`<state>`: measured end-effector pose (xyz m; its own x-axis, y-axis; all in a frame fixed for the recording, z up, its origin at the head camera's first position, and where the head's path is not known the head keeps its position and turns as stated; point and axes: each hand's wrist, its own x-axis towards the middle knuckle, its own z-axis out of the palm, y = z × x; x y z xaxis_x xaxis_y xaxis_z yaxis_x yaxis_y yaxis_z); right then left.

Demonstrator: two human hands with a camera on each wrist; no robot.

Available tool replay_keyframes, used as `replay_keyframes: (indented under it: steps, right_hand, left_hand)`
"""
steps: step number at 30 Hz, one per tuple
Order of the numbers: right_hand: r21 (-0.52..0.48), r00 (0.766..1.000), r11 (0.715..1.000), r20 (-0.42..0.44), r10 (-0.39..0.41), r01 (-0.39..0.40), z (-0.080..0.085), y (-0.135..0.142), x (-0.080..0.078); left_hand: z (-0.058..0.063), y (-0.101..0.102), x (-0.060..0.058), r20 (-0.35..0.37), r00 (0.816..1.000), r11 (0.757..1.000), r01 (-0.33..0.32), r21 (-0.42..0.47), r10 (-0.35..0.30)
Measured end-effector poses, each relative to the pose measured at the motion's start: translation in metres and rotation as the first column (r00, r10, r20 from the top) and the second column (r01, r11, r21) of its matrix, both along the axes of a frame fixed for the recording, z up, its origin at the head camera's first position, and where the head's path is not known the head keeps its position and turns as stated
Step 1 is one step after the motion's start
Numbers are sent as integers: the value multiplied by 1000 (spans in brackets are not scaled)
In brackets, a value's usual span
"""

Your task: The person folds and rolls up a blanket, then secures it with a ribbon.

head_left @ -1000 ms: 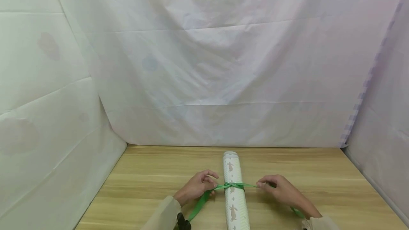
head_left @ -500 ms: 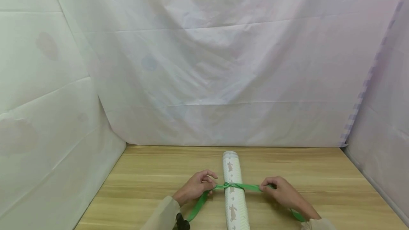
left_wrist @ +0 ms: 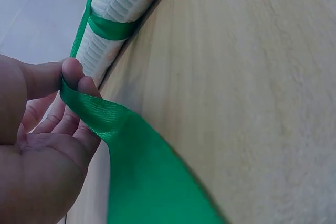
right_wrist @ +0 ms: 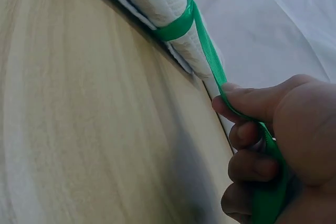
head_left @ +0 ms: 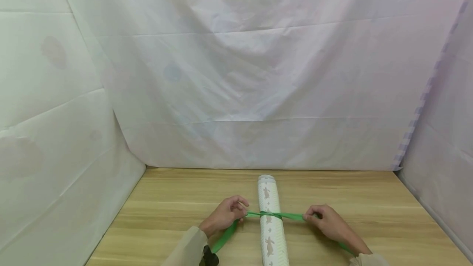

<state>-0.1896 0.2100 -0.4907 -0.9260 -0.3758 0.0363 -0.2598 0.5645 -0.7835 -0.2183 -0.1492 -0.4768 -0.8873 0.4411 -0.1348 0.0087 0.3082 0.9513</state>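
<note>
A white textured roll [head_left: 271, 237] with printed rabbits lies lengthwise on the table. Around its middle runs a green ribbon [head_left: 292, 216], crossed on top in what looks like a knot. To the left of the roll, my left hand [head_left: 224, 216] pinches one ribbon end between thumb and forefinger; its loose tail [left_wrist: 152, 182] hangs down toward the wrist. On the other side my right hand [head_left: 328, 221] pinches the opposite end, and that tail passes behind the curled fingers [right_wrist: 244, 166]. Both stretches between the hands and the roll look taut.
The wood-grain table [head_left: 177, 200] extends to both sides of the roll. White cloth [head_left: 251, 93] hangs along the back edge, with more cloth at the left and right. A small black object [head_left: 210, 256] sits at my left wrist.
My right hand has moved a little to the right, drawing out more ribbon on that side. My left hand has shifted slightly left. The crossing on the roll looks tighter.
</note>
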Motion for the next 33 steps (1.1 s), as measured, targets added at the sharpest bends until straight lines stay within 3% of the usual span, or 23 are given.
replay_keyframes:
  steps: [7,14,22,28,33]
  right_hand:
    - [5,999,1000,-23,-27,27,-9,-2,-2]
    - [77,991,988,-18,-132,133,-12,-10,-2]
    - [115,968,962,8,-249,246,-14,-18,-4]
    - [113,971,965,1,-237,235,-14,-15,-5]
    - [91,984,980,17,-180,178,-16,-9,-7]
  left_hand:
    - [-4,0,-3,-18,1000,1000,-20,-6,20]
    - [-10,-1,-9,-68,997,999,-28,-19,26]
    - [-15,-3,-10,-69,997,1000,-27,-15,25]
    - [-12,-4,-8,-58,998,1000,-23,-12,22]
    - [-13,-3,-8,-32,999,1000,-24,-2,24]
